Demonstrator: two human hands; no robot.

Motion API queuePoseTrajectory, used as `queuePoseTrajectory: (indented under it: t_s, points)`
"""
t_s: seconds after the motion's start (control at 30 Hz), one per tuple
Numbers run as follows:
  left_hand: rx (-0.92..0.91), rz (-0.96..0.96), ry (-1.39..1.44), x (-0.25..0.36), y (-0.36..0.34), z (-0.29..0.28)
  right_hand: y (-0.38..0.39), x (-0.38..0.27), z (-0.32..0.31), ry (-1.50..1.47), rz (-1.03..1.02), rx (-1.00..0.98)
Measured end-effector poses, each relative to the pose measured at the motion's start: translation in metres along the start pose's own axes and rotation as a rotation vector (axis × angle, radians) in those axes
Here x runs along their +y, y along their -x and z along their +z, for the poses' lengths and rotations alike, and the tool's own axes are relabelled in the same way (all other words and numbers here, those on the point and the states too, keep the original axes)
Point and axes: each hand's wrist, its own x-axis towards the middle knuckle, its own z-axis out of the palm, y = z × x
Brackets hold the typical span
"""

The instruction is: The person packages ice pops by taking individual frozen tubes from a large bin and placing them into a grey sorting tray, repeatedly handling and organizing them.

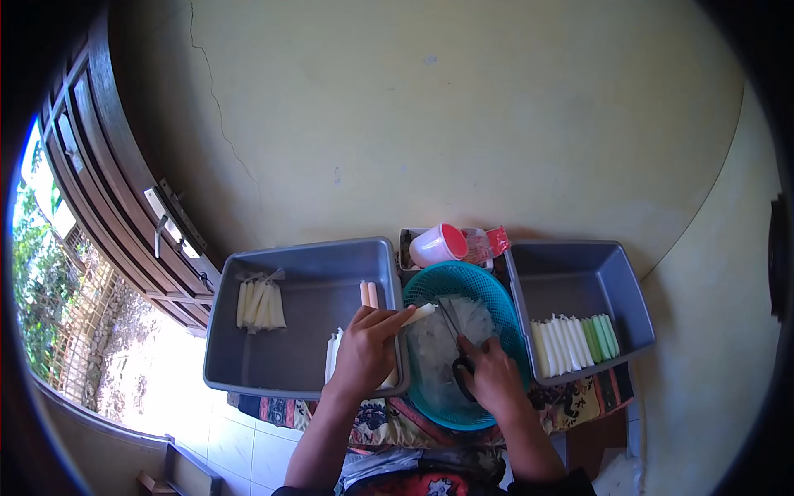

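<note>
My left hand (366,347) is closed round a slim white filled tube (420,312), whose tip sticks out over the teal mesh basket (422,279). My right hand (488,372) grips black-handled scissors (461,376) over that basket, with the blades pointing up toward the tube's tip; whether they touch it is unclear. Loose translucent plastic pieces (455,326) lie in the basket. The grey left bin (298,256) holds a bagged bunch of cream tubes (260,304), pink tubes (369,291) and white tubes (331,355), the latter partly hidden by my left hand.
The grey right bin (571,264) holds a row of white and green tubes (571,345). Behind the basket, a tray (409,240) holds a pink-and-white cup (430,248) and a red packet (495,241). Patterned cloth (587,397) lies under the bins. An open wooden door (124,165) stands left.
</note>
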Motion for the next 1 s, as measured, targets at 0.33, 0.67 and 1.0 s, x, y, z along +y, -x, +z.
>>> queuePoseTrajectory:
  t_s: [0.33, 0.67, 1.0]
  points:
    - [0.020, 0.006, -0.009, 0.000, -0.003, 0.000, -0.003, -0.005, 0.002, 0.165, -0.024, -0.035]
    - [0.134, -0.256, 0.112, -0.003, 0.000, -0.043, -0.044, -0.058, -0.053, -0.176, -0.385, 0.273]
    - [0.181, -0.423, 0.266, -0.027, 0.018, -0.078, -0.144, -0.158, -0.020, -0.675, -0.471, 0.027]
